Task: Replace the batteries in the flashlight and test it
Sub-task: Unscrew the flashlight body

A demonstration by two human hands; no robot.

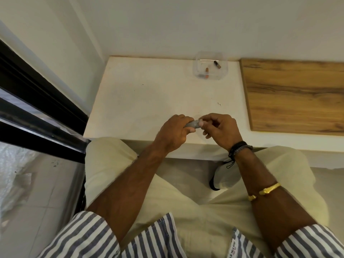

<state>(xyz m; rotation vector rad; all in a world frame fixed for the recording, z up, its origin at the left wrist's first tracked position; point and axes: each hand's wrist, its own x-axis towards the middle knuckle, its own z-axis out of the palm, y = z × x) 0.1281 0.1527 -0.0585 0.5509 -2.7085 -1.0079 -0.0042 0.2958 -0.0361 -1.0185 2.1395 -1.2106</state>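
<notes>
Gripped in the curled fingers of the left hand (pixel 175 131): a small grey flashlight (pixel 193 124), held just above the white desk (pixel 149 86), close to its near edge and about midway along. Pinched at its exposed end by thumb and forefinger of the right hand (pixel 221 127), other fingers loosely curled and holding nothing.

Likely the cap being worked on or off, judging by the pinch.

Risks from here:
- Slipping of a loosened end piece out of so light a pinch, then a drop past the near edge into the lap or to the floor.
- Sliding out of whatever sits inside, if tipped open end down.
- Mixing of spent and fresh cells: an orange battery (pixel 207 71) and a dark battery (pixel 217 64) loose together in the clear plastic container (pixel 223 73) at the far edge, well apart from the hands.
- Wrong polarity on loading, hence no light at the test.

Hard to make out:
- Most of the flashlight, buried in the left fist.
- Cap on or off: cannot tell.
- Any cell inside the body: hidden.
- Markings on both batteries: too small to read.
- Switch and lens: not visible.
</notes>
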